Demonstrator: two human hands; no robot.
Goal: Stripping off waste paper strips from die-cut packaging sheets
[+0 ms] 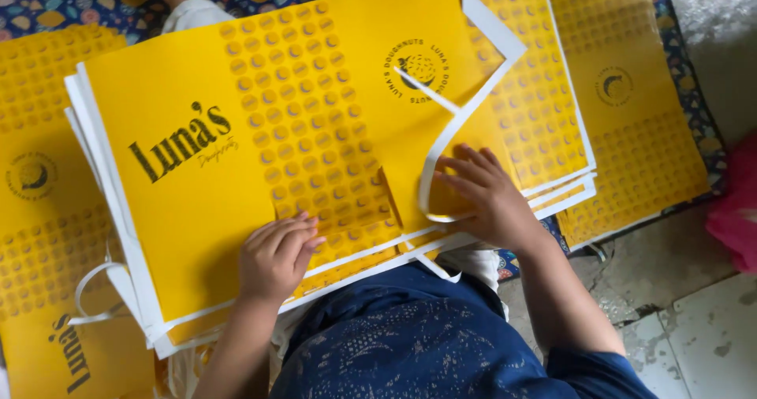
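- The left hand [276, 257] lies flat, palm down, on the near edge of the top yellow sheet [236, 154]; its fingers are loosely curled together and grip nothing.
- The right hand [477, 194] rests on the same sheet further right, fingers spread and pressing down on the paper beside a white paper strip [465, 111]; it holds nothing closed in its fingers.
- The white strip runs as a loop from the sheet's far right corner down to the right hand's fingertips, partly lifted off the yellow surface.
- The top sheet is printed card, yellow with a band of round dots down its middle, dark lettering on the left and a round emblem near the top right.
- It sits on a stack of like sheets [110, 233] with white edges, lying across the person's lap.
- More yellow sheets [623, 91] lie spread to the right and left on a patterned cloth [79, 1].
- Loose white strips [91, 292] curl at the left, just beside the stack.
- A grey stone floor [694, 328] shows at the lower right, with something pink [737, 210] at the edge.
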